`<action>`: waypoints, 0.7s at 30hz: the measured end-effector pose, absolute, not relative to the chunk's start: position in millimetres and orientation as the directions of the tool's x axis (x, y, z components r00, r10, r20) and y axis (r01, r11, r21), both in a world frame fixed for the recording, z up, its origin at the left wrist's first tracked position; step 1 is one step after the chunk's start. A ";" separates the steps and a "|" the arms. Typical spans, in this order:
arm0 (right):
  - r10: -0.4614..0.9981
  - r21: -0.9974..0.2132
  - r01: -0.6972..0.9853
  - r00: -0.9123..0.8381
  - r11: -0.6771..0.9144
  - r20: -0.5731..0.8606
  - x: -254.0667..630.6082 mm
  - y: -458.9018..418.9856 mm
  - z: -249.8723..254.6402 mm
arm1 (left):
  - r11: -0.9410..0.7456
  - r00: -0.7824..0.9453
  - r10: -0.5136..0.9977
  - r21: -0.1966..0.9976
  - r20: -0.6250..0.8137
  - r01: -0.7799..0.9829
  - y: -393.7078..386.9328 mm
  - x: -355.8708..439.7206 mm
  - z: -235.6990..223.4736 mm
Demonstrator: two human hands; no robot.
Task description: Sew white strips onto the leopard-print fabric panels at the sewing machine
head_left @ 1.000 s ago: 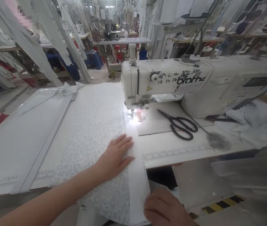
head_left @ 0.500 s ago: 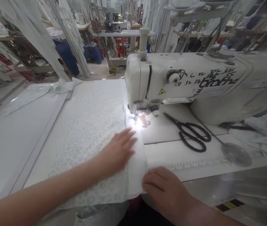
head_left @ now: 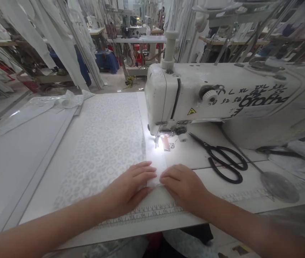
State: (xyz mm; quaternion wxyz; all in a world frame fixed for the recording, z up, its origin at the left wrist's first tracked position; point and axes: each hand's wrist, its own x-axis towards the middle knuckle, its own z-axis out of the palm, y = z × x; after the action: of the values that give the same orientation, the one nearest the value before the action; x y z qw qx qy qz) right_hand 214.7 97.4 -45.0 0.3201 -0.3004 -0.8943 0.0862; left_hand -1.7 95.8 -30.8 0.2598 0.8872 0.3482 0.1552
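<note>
A white patterned fabric (head_left: 106, 139) lies flat on the sewing table, its right edge running under the lit needle (head_left: 156, 141) of a white sewing machine (head_left: 222, 96). My left hand (head_left: 129, 186) rests flat on the near end of the fabric, fingers stretched out. My right hand (head_left: 182, 184) lies beside it, fingers bent down and pressing the fabric's near right corner onto the table. The two hands nearly touch, just in front of the needle.
Black scissors (head_left: 224, 161) lie right of the needle, a metal spoon-like tool (head_left: 278, 184) beyond them. A printed ruler (head_left: 152, 211) runs along the table's front edge. White cloth scraps (head_left: 303, 157) sit at the far right. Hanging fabric strips and other machines fill the background.
The fabric's end, which hung over the table's front edge, now lies up on the table. Both hands moved forward toward the needle; the right hand came up from below the edge.
</note>
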 end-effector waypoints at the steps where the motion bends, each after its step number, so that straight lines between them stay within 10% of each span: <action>1: 0.594 -0.344 0.486 -0.615 0.803 0.519 214.6 101.6 -45.6 | -0.634 0.721 0.688 0.553 0.083 0.541 100.8 -2.9 -30.5; 21: 0.645 -0.248 0.611 -0.603 0.752 0.469 217.8 148.9 -51.9 | -0.781 0.799 0.583 0.373 0.150 0.500 187.0 -12.7 -17.8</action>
State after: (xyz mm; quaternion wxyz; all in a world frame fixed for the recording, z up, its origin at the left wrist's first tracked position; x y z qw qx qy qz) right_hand 217.8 148.9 -51.9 0.2744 -0.3508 -0.8948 0.0309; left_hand -12.7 187.0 -17.8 0.1594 0.9348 0.2896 0.1296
